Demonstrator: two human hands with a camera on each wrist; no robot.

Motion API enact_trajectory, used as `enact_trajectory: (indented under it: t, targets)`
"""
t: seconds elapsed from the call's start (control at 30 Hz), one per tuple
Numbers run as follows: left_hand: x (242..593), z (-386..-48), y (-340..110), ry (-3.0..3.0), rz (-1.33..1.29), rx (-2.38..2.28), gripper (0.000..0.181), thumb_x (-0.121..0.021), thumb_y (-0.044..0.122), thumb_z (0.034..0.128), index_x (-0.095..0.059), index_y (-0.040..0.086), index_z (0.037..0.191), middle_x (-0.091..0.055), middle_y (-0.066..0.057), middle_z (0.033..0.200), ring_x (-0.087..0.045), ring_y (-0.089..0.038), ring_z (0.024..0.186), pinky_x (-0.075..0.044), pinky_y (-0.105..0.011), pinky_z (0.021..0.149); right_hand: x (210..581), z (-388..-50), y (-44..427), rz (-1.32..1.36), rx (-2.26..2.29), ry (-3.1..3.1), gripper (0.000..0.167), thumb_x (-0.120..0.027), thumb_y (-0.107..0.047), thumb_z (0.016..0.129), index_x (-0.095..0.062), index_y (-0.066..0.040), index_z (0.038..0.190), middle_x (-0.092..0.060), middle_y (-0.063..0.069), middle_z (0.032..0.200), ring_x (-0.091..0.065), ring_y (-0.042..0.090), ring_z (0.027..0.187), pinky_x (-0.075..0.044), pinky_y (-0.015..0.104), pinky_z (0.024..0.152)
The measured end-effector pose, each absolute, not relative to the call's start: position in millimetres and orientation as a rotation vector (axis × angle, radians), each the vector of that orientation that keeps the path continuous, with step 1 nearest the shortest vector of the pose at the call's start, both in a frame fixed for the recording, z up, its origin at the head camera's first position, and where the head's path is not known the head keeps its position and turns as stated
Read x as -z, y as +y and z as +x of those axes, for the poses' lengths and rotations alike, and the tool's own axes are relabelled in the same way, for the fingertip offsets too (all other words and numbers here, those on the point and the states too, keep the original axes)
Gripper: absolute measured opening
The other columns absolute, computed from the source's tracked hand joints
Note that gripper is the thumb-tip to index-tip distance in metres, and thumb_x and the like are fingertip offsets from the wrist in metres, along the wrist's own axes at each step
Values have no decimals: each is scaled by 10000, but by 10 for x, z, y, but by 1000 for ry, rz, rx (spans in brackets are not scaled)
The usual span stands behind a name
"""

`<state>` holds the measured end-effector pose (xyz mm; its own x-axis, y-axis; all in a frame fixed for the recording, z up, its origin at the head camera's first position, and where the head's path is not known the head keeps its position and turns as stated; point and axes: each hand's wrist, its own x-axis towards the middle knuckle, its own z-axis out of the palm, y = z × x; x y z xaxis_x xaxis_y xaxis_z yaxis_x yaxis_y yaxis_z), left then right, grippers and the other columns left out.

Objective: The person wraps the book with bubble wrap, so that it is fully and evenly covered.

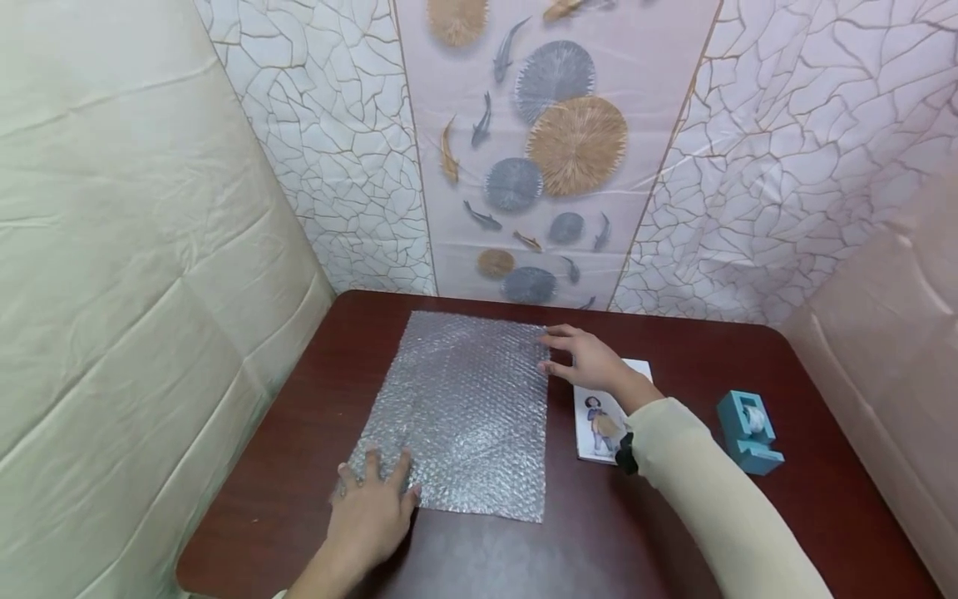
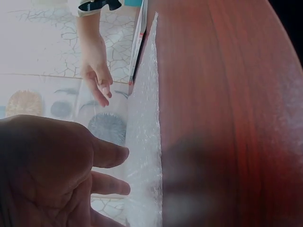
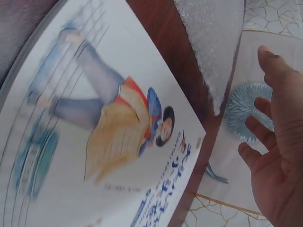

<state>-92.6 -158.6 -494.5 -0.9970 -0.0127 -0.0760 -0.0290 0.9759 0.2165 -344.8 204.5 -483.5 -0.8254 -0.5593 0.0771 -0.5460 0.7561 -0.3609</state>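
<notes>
A sheet of clear bubble wrap [image 1: 471,408] lies flat on the dark red table. At its near left corner is my left hand [image 1: 372,507], fingers spread and straight over the sheet. My right hand [image 1: 587,358] hovers by the sheet's far right edge with loosely bent fingers and nothing between them. Under the right forearm lies a white book [image 1: 595,428] with a drawn figure on its cover, partly hidden by the arm. In the right wrist view the book's cover [image 3: 118,156] fills much of the picture, and the right hand [image 3: 279,137] is apart from it.
A teal tape dispenser [image 1: 748,437] with a roll of tape stands at the right of the table [image 1: 479,557]. A patterned cloth wall [image 1: 359,166] rises behind the table, and padded pale panels [image 1: 135,291] flank it on both sides.
</notes>
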Motion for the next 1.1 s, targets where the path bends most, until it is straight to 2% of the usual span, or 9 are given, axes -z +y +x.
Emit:
enact_trajectory:
  t: [0.17, 0.3, 0.43, 0.57, 0.63, 0.93, 1.1]
  targets:
    - [4973, -899, -1605, 3056, -38, -330, 601, -642, 472, 1093, -580, 182, 1616, -459, -404, 1639, -419, -803, 1405, -504, -854, 993, 4919, -3535, 1959, -876, 543, 2898, 640, -723, -396, 1086, -548, -120, 1637, -437, 213, 1735, -512, 482, 1534, -482, 673, 1191]
    - [5021, -891, -1610, 3060, -17, -343, 617, -649, 466, 1089, -589, 131, 1604, -447, -401, 1652, -415, -734, 1474, -477, -818, 1085, 4984, -3588, 1902, -839, 523, 2891, 660, -691, -389, 1106, -496, -100, 1667, -329, 230, 1790, -444, 495, 1580, -466, 677, 1207]
    - [5058, -883, -1609, 3063, 4, -387, 632, -652, 445, 1089, -582, 79, 1599, -436, -414, 1653, -410, -709, 1497, -439, -775, 1171, 5031, -3636, 1852, -819, 489, 2889, 688, -635, -404, 1131, -424, -84, 1702, -245, 244, 1821, -349, 510, 1630, -348, 729, 1274]
    - [5081, -860, -1608, 3070, 5, -393, 655, -671, 454, 1078, -576, 68, 1599, -439, -419, 1647, -408, -718, 1490, -451, -777, 1157, 5071, -3658, 1804, -786, 388, 2896, 703, -585, -435, 1147, -377, -92, 1725, -246, 241, 1823, -299, 497, 1659, -189, 789, 1309]
    - [5092, -842, -1609, 3078, 1, -390, 660, -685, 462, 1068, -585, 73, 1592, -448, -416, 1643, -416, -722, 1479, -459, -789, 1134, 5086, -3660, 1784, -753, 346, 2886, 712, -569, -461, 1149, -361, -115, 1735, -236, 216, 1833, -260, 475, 1682, -150, 795, 1315]
    - [5142, -812, -1624, 3110, -25, -403, 638, -701, 494, 1051, -632, 113, 1559, -474, -372, 1648, -422, -731, 1461, -458, -841, 1072, 5139, -3709, 1719, -723, 311, 2848, 708, -553, -502, 1145, -375, -156, 1736, -252, 183, 1837, -232, 440, 1703, -68, 826, 1306]
    - [5141, -837, -1643, 3128, -1, -385, 625, -692, 493, 1058, -640, 112, 1551, -474, -379, 1642, -427, -739, 1450, -461, -828, 1083, 5164, -3720, 1696, -742, 282, 2836, 677, -547, -493, 1147, -404, -170, 1725, -290, 192, 1822, -270, 452, 1688, -78, 829, 1304]
